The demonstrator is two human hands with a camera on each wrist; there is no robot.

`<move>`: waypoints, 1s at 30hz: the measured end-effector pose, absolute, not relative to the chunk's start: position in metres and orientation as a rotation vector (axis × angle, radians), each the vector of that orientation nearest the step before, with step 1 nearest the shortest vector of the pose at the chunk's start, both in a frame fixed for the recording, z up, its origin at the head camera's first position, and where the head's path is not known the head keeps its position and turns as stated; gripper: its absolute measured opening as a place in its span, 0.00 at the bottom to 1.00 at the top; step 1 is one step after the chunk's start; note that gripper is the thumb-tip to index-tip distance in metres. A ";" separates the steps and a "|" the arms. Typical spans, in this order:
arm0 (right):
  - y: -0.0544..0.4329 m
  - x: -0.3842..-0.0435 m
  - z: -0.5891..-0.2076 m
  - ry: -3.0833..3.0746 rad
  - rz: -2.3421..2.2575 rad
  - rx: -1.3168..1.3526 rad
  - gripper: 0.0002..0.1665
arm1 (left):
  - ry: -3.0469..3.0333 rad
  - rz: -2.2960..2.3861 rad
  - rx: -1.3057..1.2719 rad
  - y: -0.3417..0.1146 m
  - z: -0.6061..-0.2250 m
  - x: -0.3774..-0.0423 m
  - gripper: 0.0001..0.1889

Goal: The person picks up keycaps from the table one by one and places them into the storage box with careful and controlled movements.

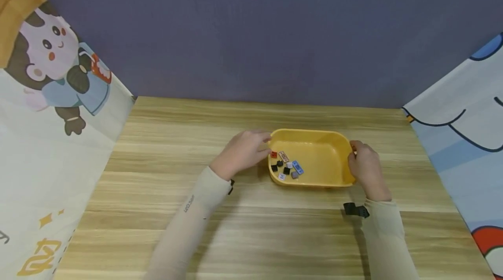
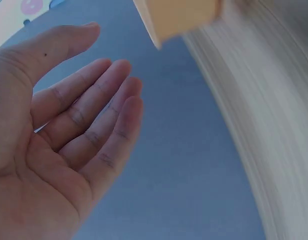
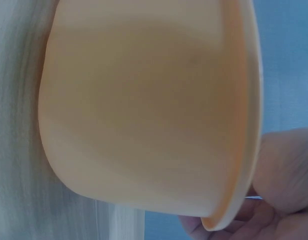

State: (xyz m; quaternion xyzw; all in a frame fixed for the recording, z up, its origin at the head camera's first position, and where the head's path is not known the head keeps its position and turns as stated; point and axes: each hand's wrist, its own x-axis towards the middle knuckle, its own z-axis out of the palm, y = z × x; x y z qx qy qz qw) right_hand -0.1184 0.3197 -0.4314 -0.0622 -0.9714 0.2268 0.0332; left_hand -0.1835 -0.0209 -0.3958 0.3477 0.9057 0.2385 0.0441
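A yellow plastic bin (image 1: 320, 157) stands between the two hands. Small pieces are bunched at its left end: a red block (image 1: 273, 154), a blue strip (image 1: 298, 167), a pale strip with orange markings (image 1: 284, 157), a grey cube (image 1: 294, 175) and several black and white bits. My right hand (image 1: 365, 166) grips the rim at the right end; in the right wrist view the bin's outer wall (image 3: 144, 110) hides part of the fingers. At the left end is my left hand (image 1: 243, 151), its palm bare and fingers loosely bent in the left wrist view, apart from the bin's corner.
The bin is over a wood-grain table (image 1: 169, 140), toward its far side. A dark blue-grey panel (image 1: 259, 35) rises behind the table. Cartoon-printed sheets flank it at left (image 1: 55, 140) and right (image 1: 459, 149). Black straps show at both wrists.
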 end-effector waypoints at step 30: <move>0.319 -0.120 -0.431 -2.990 0.682 -0.201 0.22 | 2.890 0.513 0.541 -0.102 -0.445 -0.141 0.11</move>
